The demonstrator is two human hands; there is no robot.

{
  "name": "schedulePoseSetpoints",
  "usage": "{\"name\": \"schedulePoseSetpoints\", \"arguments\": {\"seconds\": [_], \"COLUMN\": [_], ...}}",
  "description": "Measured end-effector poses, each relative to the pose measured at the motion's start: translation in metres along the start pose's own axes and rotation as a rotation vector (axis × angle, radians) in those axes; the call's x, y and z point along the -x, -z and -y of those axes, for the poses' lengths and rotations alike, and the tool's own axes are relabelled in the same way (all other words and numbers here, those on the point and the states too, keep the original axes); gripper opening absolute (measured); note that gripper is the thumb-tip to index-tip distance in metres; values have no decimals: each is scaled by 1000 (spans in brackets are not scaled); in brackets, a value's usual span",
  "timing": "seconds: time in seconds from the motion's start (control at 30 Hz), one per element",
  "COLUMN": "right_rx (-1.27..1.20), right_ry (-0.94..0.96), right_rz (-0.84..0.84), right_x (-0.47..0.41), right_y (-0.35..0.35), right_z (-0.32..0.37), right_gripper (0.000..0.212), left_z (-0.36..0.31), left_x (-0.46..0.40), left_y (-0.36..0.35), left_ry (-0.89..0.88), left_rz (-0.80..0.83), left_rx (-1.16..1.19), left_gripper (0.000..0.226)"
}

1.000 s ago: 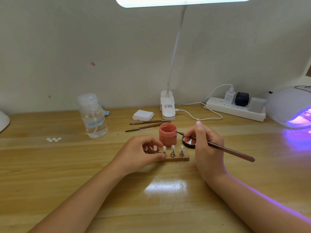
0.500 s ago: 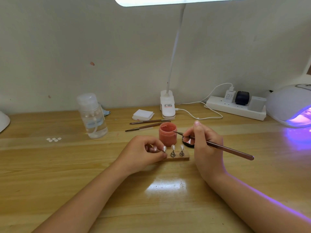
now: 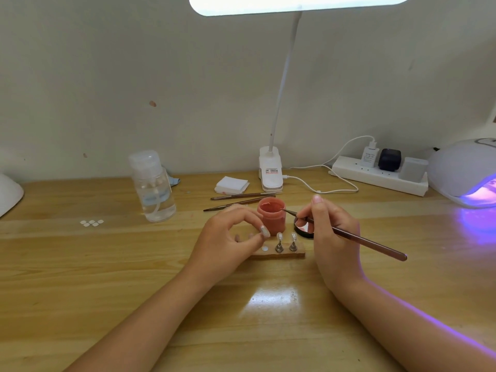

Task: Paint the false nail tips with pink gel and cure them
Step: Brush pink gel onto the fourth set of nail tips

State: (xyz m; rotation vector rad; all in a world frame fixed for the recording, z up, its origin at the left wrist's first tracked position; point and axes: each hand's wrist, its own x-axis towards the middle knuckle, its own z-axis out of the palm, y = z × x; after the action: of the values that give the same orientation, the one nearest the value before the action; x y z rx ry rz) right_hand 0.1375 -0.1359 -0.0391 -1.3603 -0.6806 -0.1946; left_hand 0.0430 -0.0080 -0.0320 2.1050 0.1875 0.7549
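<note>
Left to right across the wooden tabletop [image 3: 80,264]: a clear pump bottle [image 3: 153,186] stands at left, with small white pads [image 3: 91,223] lying before it. The left hand [image 3: 228,237], fingers curled, pinches one false nail tip [image 3: 264,231] on its stand, lifted just above the wooden holder [image 3: 279,254]; a bare round spot [image 3: 265,248] shows on the holder below it. Two further nail tips [image 3: 286,237] stand upright on metal stands just to the right. Behind the holder stands the open pink gel jar [image 3: 271,219], and a black lid [image 3: 304,230] lies beside it. The right hand [image 3: 332,237] grips a brush [image 3: 349,234]; its long axis runs from lower right to upper left, the bristle tip touching the jar's rim. Two spare brushes [image 3: 241,199] and a white wipe stack [image 3: 231,184] lie behind. A clip lamp [image 3: 271,170] stands against the pale wall [image 3: 107,76], beside a power strip [image 3: 381,175]. At far right, the curing lamp [image 3: 464,170] glows violet.
</note>
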Motion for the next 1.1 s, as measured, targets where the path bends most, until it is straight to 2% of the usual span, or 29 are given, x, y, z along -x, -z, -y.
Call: {"name": "schedulePoseSetpoints", "arguments": {"seconds": [0.23, 0.37, 0.53, 0.63, 0.8, 1.1], "right_rx": [-27, 37, 194, 383, 587, 752], "right_ry": [-93, -141, -125, -100, -124, -58], "right_rz": [-7, 80, 187, 280, 422, 460], "right_x": [-9, -25, -54, -72, -88, -82], "right_y": [0, 3, -4, -15, -31, -41], "right_z": [6, 11, 12, 8, -1, -5], "right_gripper": [35, 22, 36, 41, 36, 39], "left_z": [6, 9, 12, 12, 11, 12], "left_x": [-1, -2, -3, -3, -3, -3], "left_y": [6, 6, 5, 5, 5, 6], "left_ry": [21, 46, 63, 60, 27, 5], "left_rz": [-115, -128, -158, -170, -172, -177], "left_rx": [54, 120, 155, 169, 177, 131], "left_gripper": [13, 17, 20, 18, 21, 18]}}
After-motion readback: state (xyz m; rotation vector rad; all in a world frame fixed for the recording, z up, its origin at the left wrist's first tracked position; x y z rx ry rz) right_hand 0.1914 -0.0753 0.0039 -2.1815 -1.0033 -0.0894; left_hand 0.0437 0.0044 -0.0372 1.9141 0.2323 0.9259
